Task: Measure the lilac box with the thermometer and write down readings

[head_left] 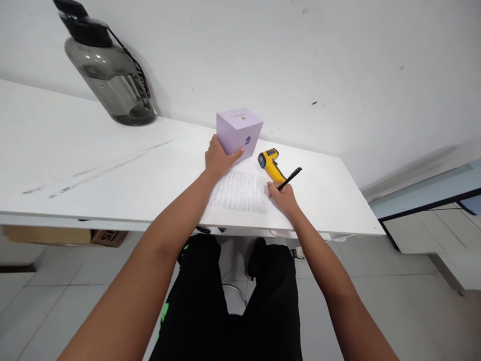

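Observation:
My left hand point(220, 158) grips a lilac cardboard box point(239, 131), thumb across its front face and fingers at its left side. The box stands near the back of the white desk. In my right hand point(283, 198) is a black pen point(291, 178), its upper end pointing up to the right; the tip is hard to make out. That hand rests at the right edge of a sheet of bubble wrap point(240, 193), which lies flat below the box. A yellow infrared thermometer point(271, 164) lies just beyond my right hand, to the right of the box.
A large grey water bottle point(112, 75) with a black lid stands at the back left against the white wall point(300, 60). The desk point(112, 165) ends in front of my legs and at the right. A cardboard box point(67, 235) sits below the desk's left part.

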Tool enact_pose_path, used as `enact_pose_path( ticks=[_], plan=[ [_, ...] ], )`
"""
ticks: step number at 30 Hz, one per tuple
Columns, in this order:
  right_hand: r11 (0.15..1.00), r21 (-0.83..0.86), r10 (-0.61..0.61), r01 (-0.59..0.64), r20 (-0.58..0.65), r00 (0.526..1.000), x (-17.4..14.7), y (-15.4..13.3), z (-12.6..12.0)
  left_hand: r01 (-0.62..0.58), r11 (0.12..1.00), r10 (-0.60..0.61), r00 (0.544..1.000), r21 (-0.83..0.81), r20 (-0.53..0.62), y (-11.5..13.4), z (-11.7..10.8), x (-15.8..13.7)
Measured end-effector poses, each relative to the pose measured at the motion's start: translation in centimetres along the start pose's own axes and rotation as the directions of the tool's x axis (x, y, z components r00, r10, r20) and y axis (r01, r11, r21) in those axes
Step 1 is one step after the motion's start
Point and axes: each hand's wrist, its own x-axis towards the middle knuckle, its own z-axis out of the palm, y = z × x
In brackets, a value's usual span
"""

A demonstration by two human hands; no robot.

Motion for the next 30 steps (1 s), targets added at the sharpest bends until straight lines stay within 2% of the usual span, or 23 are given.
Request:
enact_pose_path(
  ticks=[3,19,30],
  plan=[
    [1.000,0.004,0.011,-0.011,-0.023,1.000,-0.05,-0.13,-0.10,0.002,1.000,-0.002,1.000,-0.016,0.001,-0.05,0.00,0.03],
    [1.000,-0.014,-0.006,0.006,0.023,1.000,0.10,-0.13,-0.10,-0.010,1.000,0.010,1.000,-0.007,0.010,0.14,-0.21,-0.12],
    [1.000,-0.022,-0.001,0.001,-0.005,1.000,0.05,0.00,-0.04,-0.014,0.999,0.014,1.000,-0.036,0.004,-0.18,-0.10,-0.01]
  ],
)
